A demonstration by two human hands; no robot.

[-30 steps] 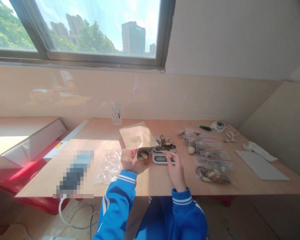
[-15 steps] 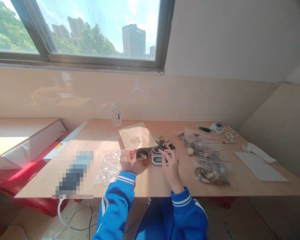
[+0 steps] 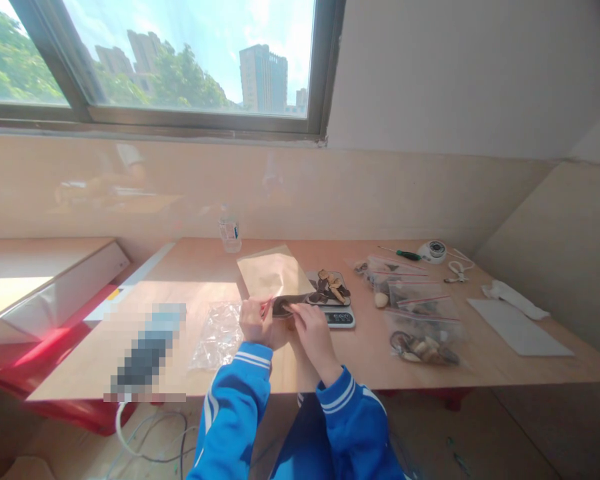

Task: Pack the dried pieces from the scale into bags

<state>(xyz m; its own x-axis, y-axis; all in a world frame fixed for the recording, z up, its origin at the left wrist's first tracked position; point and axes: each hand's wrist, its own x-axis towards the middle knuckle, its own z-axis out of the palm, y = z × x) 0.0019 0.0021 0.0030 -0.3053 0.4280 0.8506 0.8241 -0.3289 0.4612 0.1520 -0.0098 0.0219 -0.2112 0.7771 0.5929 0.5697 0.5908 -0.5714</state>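
The wooden tabletop (image 3: pixel 365 363) is the biggest thing here, and one long edge of it runs close to the person. Next comes a flat white sheet (image 3: pixel 520 328) near the right end. The brown paper bag (image 3: pixel 275 269) lies around the middle, between the near edge and the far edge, with its open mouth toward the near edge. Some clear zip bags (image 3: pixel 425 330) sit in a row right of the middle, going from near the far edge down toward the near edge. They have brown and pale bits in them. They look filled, so that part seems done. A crinkly clear wrapper (image 3: pixel 215 333) lies left of the middle, near the near edge.

The small white scale (image 3: pixel 351 321) is just right of the paper bag. Its little screen has marks on it, too tiny to read.

The right hand (image 3: pixel 314 330) has its fingers close together at the bag's mouth; I cannot tell if they hold a bit. The left hand (image 3: pixel 256 321) pinches the left side of the mouth.

The smallest things are the dry brown pieces (image 3: pixel 333 287), heaped on the scale. So some are out on the scale. How many are left in the bag is hidden. I think the work is partway through.
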